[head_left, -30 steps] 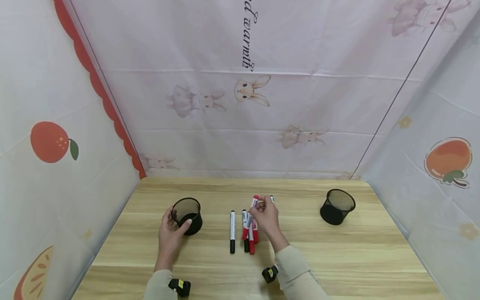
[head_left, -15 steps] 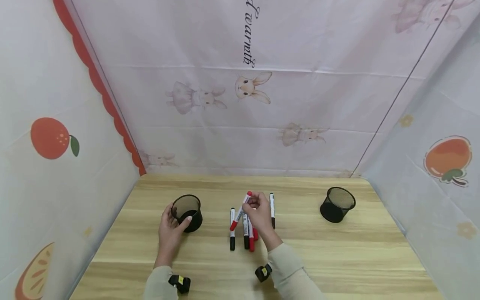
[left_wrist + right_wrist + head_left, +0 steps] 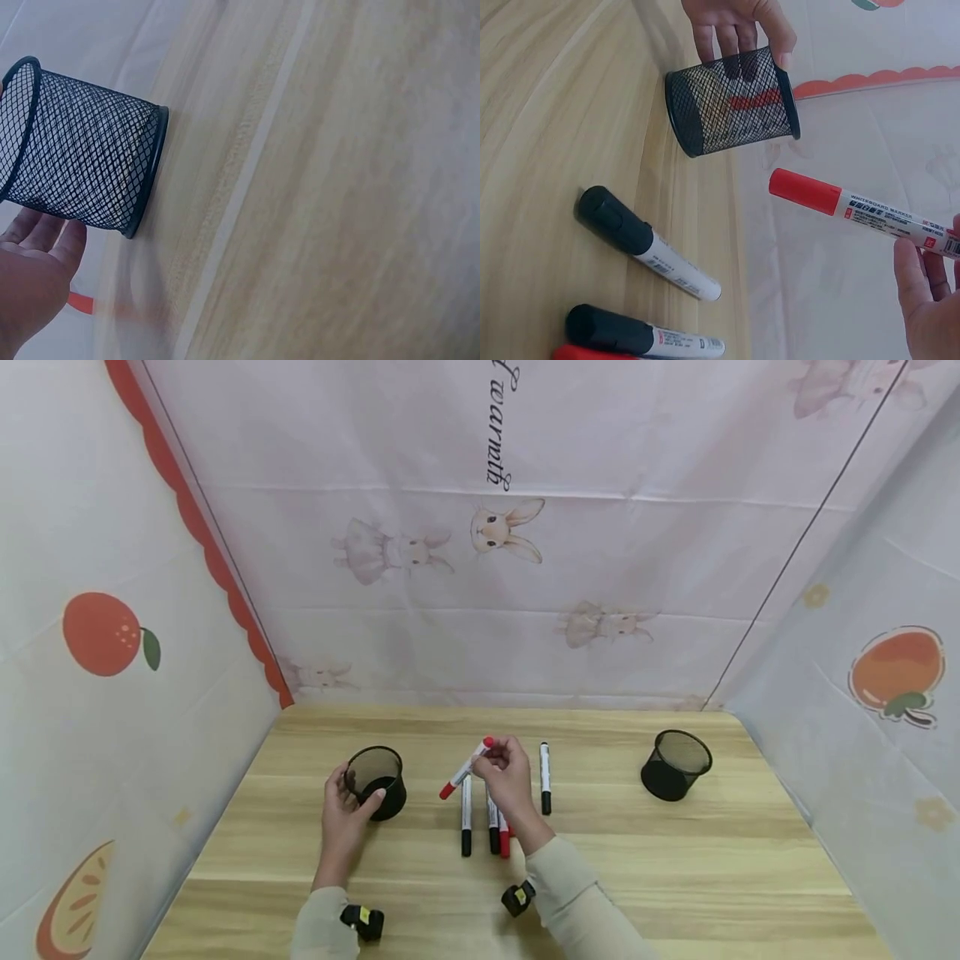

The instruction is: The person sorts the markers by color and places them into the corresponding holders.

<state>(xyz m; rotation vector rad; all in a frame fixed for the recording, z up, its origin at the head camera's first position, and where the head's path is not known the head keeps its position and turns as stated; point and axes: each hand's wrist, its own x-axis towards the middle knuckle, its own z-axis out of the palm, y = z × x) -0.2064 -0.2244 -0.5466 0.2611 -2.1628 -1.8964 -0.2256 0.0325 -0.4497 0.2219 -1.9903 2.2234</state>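
My left hand (image 3: 347, 817) grips a black mesh pen holder (image 3: 90, 150) on the left of the table, thumb on the near side and fingers behind. Nothing shows inside the holder. Above the table, my right hand (image 3: 508, 781) pinches a whiteboard marker with a red cap (image 3: 885, 216), tilted with its capped end toward the pen holder. Beneath it on the wood lies a black-capped marker (image 3: 467, 827). Another black-capped marker (image 3: 652, 330) lies beside a red-capped marker (image 3: 505, 842), both partly hidden by my right hand in the head view.
A lone black-capped marker (image 3: 546, 778) lies right of my right hand. Farther right stands a second black mesh pen holder (image 3: 675, 767). Printed cloth walls (image 3: 450, 668) rise along the back and both sides of the wooden table (image 3: 712, 877).
My right hand has lifted the red-capped marker off the group and carried it left toward the held pen holder. The left hand keeps its grip in place.
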